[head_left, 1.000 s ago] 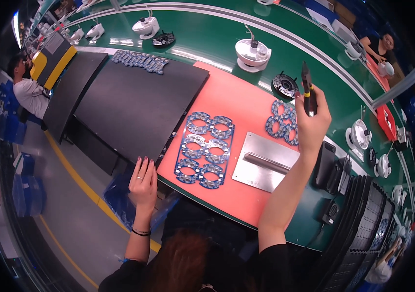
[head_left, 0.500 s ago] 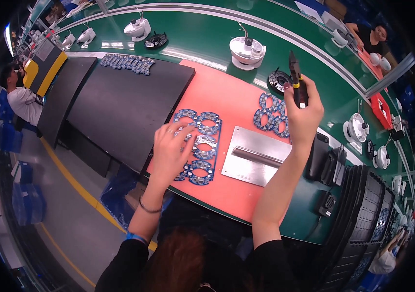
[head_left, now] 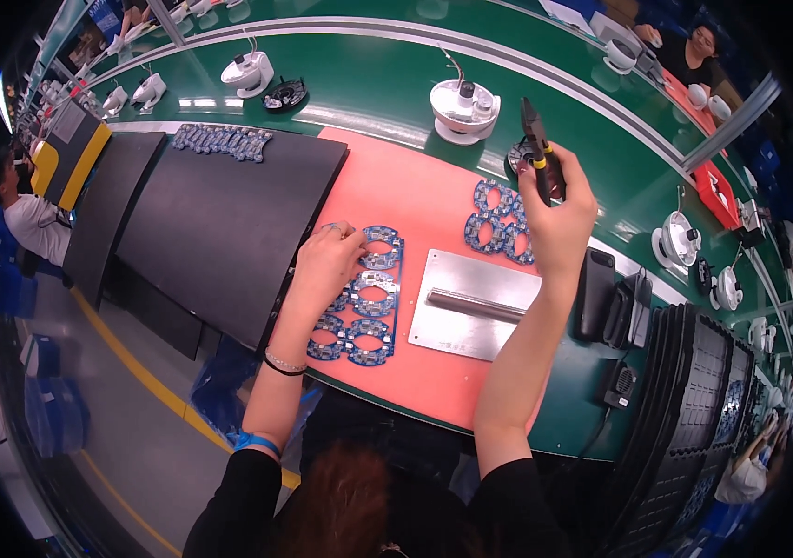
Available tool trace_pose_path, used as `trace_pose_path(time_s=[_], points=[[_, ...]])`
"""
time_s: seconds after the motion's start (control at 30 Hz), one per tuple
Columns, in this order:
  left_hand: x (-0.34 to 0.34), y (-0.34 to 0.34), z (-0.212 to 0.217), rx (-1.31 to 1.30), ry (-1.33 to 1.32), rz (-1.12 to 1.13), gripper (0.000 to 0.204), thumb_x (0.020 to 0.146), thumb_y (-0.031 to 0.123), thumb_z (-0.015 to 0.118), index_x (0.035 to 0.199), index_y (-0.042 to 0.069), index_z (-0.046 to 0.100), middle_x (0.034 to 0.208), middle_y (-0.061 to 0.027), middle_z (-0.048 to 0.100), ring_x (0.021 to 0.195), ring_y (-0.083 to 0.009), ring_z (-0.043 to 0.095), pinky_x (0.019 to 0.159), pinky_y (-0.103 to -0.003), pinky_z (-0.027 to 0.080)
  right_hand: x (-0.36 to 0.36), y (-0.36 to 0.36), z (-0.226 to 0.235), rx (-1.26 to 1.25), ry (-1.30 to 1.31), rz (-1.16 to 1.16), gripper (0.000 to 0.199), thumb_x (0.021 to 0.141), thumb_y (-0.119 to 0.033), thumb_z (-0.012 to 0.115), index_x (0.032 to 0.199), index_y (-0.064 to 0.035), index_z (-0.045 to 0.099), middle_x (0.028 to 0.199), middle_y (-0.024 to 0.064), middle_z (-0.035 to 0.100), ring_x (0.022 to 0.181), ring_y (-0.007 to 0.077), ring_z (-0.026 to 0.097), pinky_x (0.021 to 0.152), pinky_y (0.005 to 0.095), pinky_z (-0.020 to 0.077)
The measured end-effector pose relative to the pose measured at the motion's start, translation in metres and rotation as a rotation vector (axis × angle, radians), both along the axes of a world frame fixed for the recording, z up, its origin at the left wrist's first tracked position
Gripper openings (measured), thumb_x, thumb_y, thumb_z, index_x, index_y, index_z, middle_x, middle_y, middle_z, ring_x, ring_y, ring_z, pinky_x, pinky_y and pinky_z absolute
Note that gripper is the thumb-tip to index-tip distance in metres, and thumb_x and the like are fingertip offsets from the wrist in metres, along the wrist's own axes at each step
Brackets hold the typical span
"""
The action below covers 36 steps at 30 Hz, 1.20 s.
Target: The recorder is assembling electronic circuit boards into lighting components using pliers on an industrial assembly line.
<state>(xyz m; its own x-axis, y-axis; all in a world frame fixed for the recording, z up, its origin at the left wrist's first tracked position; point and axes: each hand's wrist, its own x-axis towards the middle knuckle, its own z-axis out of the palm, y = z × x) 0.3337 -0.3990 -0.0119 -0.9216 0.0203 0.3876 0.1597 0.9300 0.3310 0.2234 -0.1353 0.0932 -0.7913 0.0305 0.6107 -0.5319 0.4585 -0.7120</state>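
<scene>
Head view, left hand (head_left: 327, 259) hiding part of circuit panel (head_left: 374, 278) (grip unclear), right hand (head_left: 561, 212) clutching half-covered pliers (head_left: 534, 132)

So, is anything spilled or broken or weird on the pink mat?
Nothing stands out. The blue circuit-board panel and metal plate lie flat on the pink mat, with no spill showing. Tiny cracks would be too small to see.

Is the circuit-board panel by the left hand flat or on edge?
Flat: the panel lies on the pink mat, which shows through its openings.
</scene>
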Motion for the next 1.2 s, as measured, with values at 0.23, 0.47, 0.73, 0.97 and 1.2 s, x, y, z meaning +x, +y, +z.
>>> trace_pose_path(time_s=[0.23,0.47,0.73,0.97,1.2], points=[[-0.002,-0.003,-0.007,-0.071,0.015,0.000,0.010,0.089,0.010,0.068,0.095,0.004,0.062,0.089,-0.0084,0.066,0.085,-0.0299,0.066,0.074,-0.042,0.052,0.000,0.004,-0.001,-0.031,-0.075,-0.019,0.030,0.084,-0.011,0.076,0.111,-0.0015,0.068,0.081,0.0038,0.060,0.070,0.0134,0.052,0.065,0.0297,0.0466],[-0.001,-0.003,0.009,0.006,0.004,0.012,0.011,0.090,0.011,0.068,0.094,0.004,0.061,0.083,-0.0120,0.068,0.078,-0.0334,0.066,0.072,-0.042,0.051,-0.005,0.020,-0.006,-0.144,-0.108,-0.032,0.029,0.088,-0.015,0.075,0.113,-0.0009,0.067,0.081,0.0011,0.061,0.072,0.0095,0.053,0.068,0.0270,0.0451],[-0.002,-0.013,0.000,0.097,-0.003,-0.156,0.015,0.080,0.006,0.070,0.093,0.007,0.077,0.084,-0.0118,0.069,0.081,-0.0310,0.068,0.076,-0.042,0.053,-0.009,0.012,-0.006,-0.155,-0.095,0.025,0.026,0.090,-0.012,0.072,0.113,-0.0004,0.066,0.079,0.0002,0.060,0.072,0.0070,0.053,0.067,0.0241,0.0439],[-0.014,0.004,-0.020,-0.043,0.050,-0.227,0.010,0.080,0.012,0.069,0.088,0.008,0.075,0.091,-0.0055,0.070,0.091,-0.0257,0.068,0.083,-0.039,0.052,-0.026,0.035,-0.028,-0.132,-0.047,0.082,0.025,0.097,-0.007,0.065,0.121,0.0000,0.064,0.100,0.0015,0.067,0.086,0.0068,0.058,0.077,0.0221,0.0477],[-0.003,0.003,-0.029,-0.107,0.197,-0.123,0.010,0.083,0.010,0.068,0.092,0.005,0.069,0.093,-0.0066,0.068,0.092,-0.0247,0.065,0.088,-0.038,0.049,-0.024,0.025,-0.021,-0.079,-0.120,0.051,0.026,0.096,-0.007,0.066,0.121,0.0006,0.063,0.100,0.0029,0.067,0.086,0.0081,0.060,0.079,0.0226,0.0485]])
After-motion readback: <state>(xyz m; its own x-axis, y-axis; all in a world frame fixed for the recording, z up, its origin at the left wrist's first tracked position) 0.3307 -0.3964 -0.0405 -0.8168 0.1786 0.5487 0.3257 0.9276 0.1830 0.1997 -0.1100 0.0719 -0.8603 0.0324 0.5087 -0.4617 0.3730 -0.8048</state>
